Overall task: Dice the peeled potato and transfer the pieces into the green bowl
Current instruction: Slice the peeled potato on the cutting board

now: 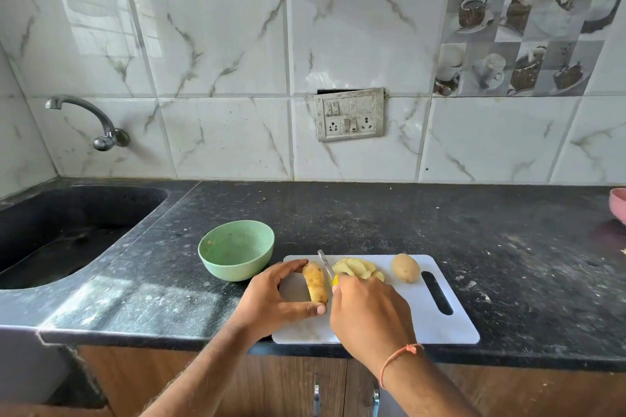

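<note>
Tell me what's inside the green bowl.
The green bowl looks empty apart from small specks on its inner wall; no potato pieces. Its near rim hides part of the bottom.

Pretty bright daylight here, sharp overall. Big window glare on the wall tiles (101, 20), a sunlit patch on my desk (142, 298), and wide-angle bending at the edges.
</note>
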Available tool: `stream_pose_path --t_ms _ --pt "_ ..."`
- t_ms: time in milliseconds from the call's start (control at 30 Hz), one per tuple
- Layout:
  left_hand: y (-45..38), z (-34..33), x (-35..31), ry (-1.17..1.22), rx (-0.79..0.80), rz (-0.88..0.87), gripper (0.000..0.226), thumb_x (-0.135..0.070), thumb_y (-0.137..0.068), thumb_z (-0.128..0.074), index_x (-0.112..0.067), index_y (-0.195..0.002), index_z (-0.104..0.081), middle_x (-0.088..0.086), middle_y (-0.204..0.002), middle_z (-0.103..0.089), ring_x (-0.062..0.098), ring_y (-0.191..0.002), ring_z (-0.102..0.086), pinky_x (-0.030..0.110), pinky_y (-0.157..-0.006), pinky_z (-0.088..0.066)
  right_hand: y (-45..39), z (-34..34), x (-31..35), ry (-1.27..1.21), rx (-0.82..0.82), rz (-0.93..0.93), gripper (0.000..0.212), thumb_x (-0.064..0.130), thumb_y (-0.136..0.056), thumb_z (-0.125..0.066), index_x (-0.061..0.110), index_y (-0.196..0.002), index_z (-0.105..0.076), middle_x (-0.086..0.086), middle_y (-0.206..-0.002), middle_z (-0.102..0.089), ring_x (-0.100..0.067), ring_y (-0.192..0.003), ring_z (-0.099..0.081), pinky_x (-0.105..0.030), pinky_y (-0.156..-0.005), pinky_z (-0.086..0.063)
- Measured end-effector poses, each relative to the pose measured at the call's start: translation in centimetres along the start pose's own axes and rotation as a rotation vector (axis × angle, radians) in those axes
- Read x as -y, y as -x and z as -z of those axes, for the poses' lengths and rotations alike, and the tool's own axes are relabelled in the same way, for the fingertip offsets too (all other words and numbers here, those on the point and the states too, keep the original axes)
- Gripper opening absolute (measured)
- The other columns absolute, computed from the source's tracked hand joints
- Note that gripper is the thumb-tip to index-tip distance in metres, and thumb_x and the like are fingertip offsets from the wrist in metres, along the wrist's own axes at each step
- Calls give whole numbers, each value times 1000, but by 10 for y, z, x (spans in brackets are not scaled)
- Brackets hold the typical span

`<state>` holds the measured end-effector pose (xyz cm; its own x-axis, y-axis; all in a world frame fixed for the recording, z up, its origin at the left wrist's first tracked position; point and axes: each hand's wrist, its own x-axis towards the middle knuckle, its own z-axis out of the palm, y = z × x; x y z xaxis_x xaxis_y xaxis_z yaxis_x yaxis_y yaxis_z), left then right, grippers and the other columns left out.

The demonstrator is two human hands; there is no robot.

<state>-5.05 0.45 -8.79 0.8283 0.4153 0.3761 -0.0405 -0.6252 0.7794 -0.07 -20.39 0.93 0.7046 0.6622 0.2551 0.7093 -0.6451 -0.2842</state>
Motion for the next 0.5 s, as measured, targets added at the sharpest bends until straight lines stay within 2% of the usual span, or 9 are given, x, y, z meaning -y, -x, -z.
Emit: stream_pose_path --t_ms 167,367,500 --pt "0 0 0 -35 -10 -28 81 -69 -52 -97 -54 -124 -65 -26 -121 -70 -2 -117 -66 28 -101 -54 -7 -2 7 37 18 -10 27 40 -103 -47 24 -97 -68 0 -96 -69 -24 -90 -64 -31 -64 -40" --pt "0 -1 0 -47 -20 -43 90 -78 -51 -92 -40 -130 -70 -24 -118 -71 -3 -116 -65 26 -99 -53 -11 -4 11 71 49 -15 32 42 -106 -47 22 -99 -72 -2 -95 -72 -24 -76 -52 -30 -63 -39" --pt "0 -2 -4 -66 -27 -50 83 -87 -51 -83 -51 -125 -66 -24 -116 -71 -6 -115 -65 21 -98 -52 -16 -6 13 94 69 -15 37 43 -106 -43 19 -99 -71 -3 -98 -71 -28 -89 -64 -31 -67 -43"
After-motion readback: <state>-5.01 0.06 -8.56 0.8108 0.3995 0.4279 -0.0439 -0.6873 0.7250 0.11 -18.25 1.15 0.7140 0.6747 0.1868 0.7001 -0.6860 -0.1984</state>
